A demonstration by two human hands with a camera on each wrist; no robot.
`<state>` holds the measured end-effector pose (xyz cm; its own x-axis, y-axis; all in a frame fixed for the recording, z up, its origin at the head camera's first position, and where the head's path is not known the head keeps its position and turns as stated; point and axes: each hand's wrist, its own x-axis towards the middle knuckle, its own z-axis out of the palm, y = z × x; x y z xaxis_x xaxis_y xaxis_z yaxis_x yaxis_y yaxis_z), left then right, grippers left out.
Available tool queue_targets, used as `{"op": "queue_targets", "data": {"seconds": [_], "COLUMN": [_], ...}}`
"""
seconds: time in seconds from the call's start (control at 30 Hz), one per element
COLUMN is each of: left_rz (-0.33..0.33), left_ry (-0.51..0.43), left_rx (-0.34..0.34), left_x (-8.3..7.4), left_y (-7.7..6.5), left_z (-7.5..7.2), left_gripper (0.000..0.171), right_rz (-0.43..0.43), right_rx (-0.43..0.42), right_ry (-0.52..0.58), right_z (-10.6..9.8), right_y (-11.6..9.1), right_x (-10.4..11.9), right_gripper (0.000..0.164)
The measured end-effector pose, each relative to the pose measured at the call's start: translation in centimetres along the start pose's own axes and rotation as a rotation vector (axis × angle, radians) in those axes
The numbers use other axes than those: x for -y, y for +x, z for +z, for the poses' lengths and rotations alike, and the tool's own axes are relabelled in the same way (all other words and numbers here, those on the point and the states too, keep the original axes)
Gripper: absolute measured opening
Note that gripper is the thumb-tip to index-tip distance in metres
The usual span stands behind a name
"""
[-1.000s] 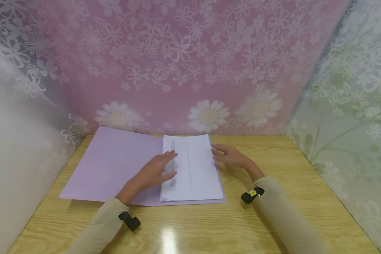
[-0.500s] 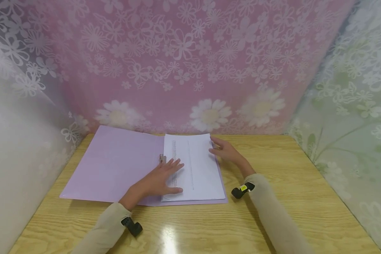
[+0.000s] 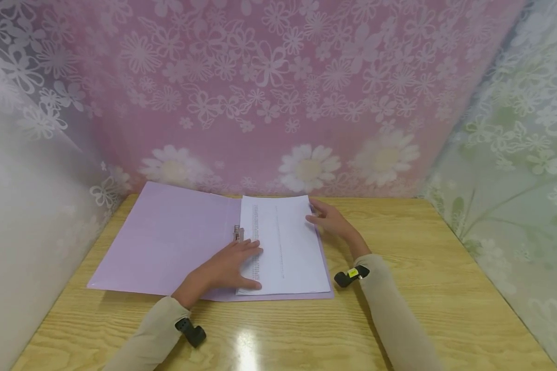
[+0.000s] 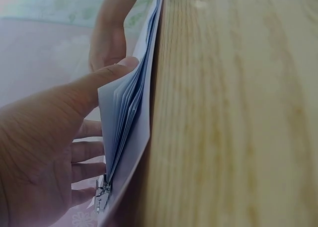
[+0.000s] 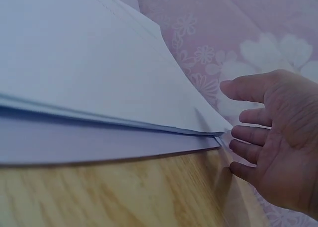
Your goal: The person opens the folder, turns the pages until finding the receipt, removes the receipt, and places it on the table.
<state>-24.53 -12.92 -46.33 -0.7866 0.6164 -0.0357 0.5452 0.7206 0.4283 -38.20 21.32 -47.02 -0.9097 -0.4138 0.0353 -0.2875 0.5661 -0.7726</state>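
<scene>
A purple folder (image 3: 167, 237) lies spread on the table, its cover turned to the left. On its right half sits a stack of white printed sheets (image 3: 292, 247). My left hand (image 3: 227, 265) rests with spread fingers on the stack's left edge, just below the metal ring clip (image 3: 238, 233); the left wrist view shows the clip (image 4: 102, 194) by the fingertips and the layered sheet edges (image 4: 124, 108). At the stack's far right corner is my right hand (image 3: 331, 219), its fingers extended along the edge. In the right wrist view this hand (image 5: 278, 137) has its fingertips right at the paper corner.
The wood-grain table (image 3: 278, 335) runs up to a pink flowered backdrop (image 3: 260, 129). Pale flowered cloth stands along the left (image 3: 37, 206) and right (image 3: 506, 216) sides. Black wrist cameras (image 3: 190, 332) are strapped over the beige sleeves.
My left hand has moved down along the stack's left edge, uncovering the ring clip. My right hand has come in to the stack's upper right corner. The folder has stayed in place.
</scene>
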Motion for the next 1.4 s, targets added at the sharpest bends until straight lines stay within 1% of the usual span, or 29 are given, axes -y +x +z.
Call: {"op": "queue_targets", "data": {"seconds": [0.17,0.27,0.47,0.6,0.63,0.83,0.87,1.0,1.13,1.27,1.4], "left_rz": [0.003,0.003,0.007,0.005,0.004,-0.004,-0.005,-0.006,-0.003,-0.001,0.001], "left_ry": [0.033,0.051,0.045,0.046,0.046,0.040,0.039,0.034,0.028,0.032,0.038], "left_rx": [-0.008,-0.001,-0.001,0.001,0.001,0.008,0.009,0.011,0.009,0.009,0.013], "left_x": [0.0,0.2,0.3,0.2,0.2,0.0,0.0,-0.1,-0.2,-0.1,0.0], "left_y": [-0.2,-0.3,-0.3,-0.3,-0.4,-0.4,-0.4,-0.4,-0.5,-0.5,-0.4], "left_z": [0.0,0.0,0.1,0.0,0.0,-0.2,-0.2,-0.3,-0.4,-0.4,-0.3], "left_gripper": [0.094,0.096,0.096,0.096,0.096,0.095,0.095,0.095,0.095,0.095,0.094], "right_rz": [-0.020,-0.032,-0.009,-0.019,-0.022,-0.028,-0.028,-0.024,-0.039,-0.050,-0.091], "right_rx": [-0.005,0.004,0.019,0.016,0.018,0.007,0.001,-0.002,-0.012,-0.030,-0.032], "right_ry": [-0.009,-0.016,-0.001,-0.004,0.000,0.005,0.007,0.008,0.003,0.011,0.009], "right_z": [0.3,0.5,0.5,0.4,0.3,0.2,0.2,0.2,0.1,0.1,-0.1], "right_y": [0.0,0.0,-0.2,-0.3,-0.5,-0.4,-0.3,-0.3,-0.3,-0.3,-0.3], "right_x": [-0.7,-0.8,-0.4,-0.1,0.4,0.4,0.0,0.2,0.4,0.8,1.1], "right_gripper": [0.073,0.073,0.077,0.076,0.076,0.074,0.074,0.073,0.071,0.064,0.059]}}
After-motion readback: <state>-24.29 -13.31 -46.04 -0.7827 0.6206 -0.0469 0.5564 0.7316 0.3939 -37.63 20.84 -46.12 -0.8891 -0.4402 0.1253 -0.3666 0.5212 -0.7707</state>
